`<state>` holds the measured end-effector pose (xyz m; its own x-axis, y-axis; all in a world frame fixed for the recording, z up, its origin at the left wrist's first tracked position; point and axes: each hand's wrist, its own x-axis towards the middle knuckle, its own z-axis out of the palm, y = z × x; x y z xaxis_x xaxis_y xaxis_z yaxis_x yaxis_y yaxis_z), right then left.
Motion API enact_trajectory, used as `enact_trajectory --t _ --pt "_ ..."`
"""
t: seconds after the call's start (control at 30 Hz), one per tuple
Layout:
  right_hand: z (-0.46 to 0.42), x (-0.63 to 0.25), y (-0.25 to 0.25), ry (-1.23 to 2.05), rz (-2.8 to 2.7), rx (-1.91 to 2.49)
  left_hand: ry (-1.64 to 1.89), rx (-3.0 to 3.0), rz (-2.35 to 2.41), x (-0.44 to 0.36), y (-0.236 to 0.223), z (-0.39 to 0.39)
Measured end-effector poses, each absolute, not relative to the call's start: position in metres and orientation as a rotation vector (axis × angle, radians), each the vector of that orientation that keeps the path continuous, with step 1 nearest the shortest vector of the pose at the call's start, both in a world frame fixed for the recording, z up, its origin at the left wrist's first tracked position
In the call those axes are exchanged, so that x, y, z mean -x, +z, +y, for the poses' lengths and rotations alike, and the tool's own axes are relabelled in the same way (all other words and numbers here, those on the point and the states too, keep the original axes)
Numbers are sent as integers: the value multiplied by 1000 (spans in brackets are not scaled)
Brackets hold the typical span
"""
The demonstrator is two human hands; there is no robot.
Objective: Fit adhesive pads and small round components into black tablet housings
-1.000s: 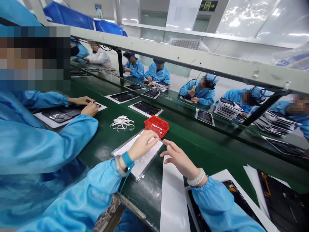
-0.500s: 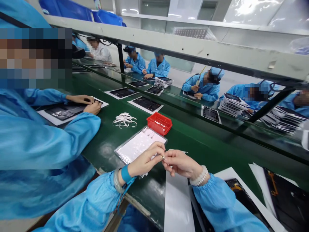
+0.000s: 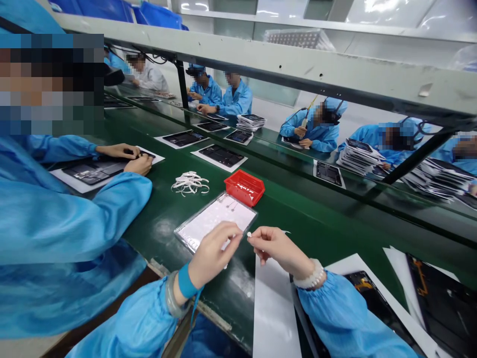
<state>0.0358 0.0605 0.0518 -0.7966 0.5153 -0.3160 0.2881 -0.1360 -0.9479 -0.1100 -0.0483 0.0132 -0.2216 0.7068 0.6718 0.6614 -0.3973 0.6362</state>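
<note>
My right hand pinches a small round white piece between thumb and forefinger. Just left of it, my left hand has thumb and forefinger brought together. Whatever may be between those fingertips is too small to make out. A slight gap separates the two hands. Beneath and behind the left hand lies a clear-edged flat tray with a white surface, on which a few small round parts with thin leads show. A red bin touches the tray's far end, with small white bits inside.
A pile of white strips lies left of the bin. Dark device panels on white sheets, such as one panel, lie along the green bench. Another panel is by my right sleeve. A co-worker's arm extends on the left.
My hands have drawn apart, the left moving slightly left and down. The round white piece now shows at my right fingertips; before, both hands' fingertips met around something small and shiny.
</note>
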Motion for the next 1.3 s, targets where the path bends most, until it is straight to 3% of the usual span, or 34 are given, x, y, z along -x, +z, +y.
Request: enact_trajectory --t 0.13,0.37,0.63,0.87,1.07,1.13,1.3 --pt "56 -32 49 1779 -2102 891 1592 -2302 1951 98 7 -52" --pt "45 -35 53 1145 -2417 776 1592 -2230 2073 94 3 -49" --pt "40 -39 48 1136 -2438 761 1491 -2245 2108 86 5 -52" --pt "45 -43 48 1716 -2147 914 1323 -2049 2392 126 -1 -31" --pt "49 -65 55 1838 -2110 1036 1118 -2281 2171 108 19 -39" --pt "47 -77 57 1742 -2195 1021 1078 -2336 1960 85 27 -45" --pt "32 -124 55 1103 -2215 870 1145 -2001 1652 38 30 -41"
